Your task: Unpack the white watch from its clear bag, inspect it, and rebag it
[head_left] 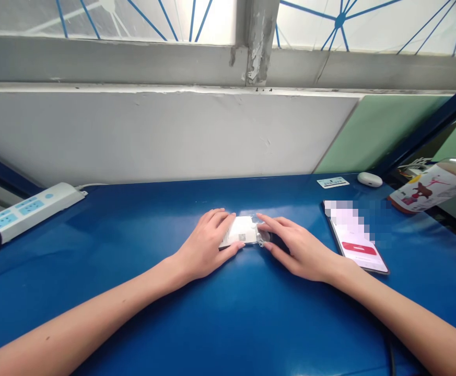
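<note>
A small flat white packet with a dark square code printed on it lies on the blue table, its right end in crinkled clear plastic. My left hand is closed around the left part of the packet, fingers over the far edge and thumb along the near edge. At the other end, my right hand has its fingers and thumb about the clear plastic. What is inside the packet is hidden.
A phone with a lit screen lies right of my right hand. Behind it are a printed card and a white earbud case. A bottle leans at the far right. A power strip with a black cable lies on the left.
</note>
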A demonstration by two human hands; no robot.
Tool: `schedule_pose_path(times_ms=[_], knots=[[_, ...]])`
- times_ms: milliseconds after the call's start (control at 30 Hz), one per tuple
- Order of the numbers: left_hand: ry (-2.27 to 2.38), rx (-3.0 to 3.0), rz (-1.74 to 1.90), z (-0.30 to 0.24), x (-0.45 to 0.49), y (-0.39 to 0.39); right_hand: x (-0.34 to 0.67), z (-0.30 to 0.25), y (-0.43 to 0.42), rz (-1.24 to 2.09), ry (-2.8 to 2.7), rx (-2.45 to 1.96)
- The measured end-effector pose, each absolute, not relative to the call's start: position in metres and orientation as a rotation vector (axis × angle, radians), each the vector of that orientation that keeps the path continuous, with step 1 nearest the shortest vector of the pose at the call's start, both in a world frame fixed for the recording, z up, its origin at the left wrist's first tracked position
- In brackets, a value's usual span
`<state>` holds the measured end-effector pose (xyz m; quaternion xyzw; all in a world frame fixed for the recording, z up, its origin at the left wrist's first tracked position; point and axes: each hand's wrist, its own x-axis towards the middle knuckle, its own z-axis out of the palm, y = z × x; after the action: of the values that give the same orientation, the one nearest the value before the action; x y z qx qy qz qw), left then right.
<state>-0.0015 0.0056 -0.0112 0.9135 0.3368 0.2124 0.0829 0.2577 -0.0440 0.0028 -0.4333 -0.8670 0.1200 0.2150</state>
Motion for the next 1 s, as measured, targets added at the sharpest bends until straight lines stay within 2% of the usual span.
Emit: schedule_pose_path(times_ms=[167,433,733,1000], knots=[[0.956,2.732,0.609,-0.012,-0.002,0.004,0.256,0.003,-0.048,0.524,-2.442,-1.138],[0.940,2.798,0.384,-0.010,-0.003,0.005,0.263,0.005,-0.041,0.566,-2.402,-1.234],[0.879,2.803,0.156,0.000,-0.006,0.004,0.273,-0.001,-0.029,0.069,-2.203,-1.342],[0.870,2.828,0.152,0.001,-0.002,-0.001,0.267,0.003,-0.035,0.326,-2.343,-1.116]])
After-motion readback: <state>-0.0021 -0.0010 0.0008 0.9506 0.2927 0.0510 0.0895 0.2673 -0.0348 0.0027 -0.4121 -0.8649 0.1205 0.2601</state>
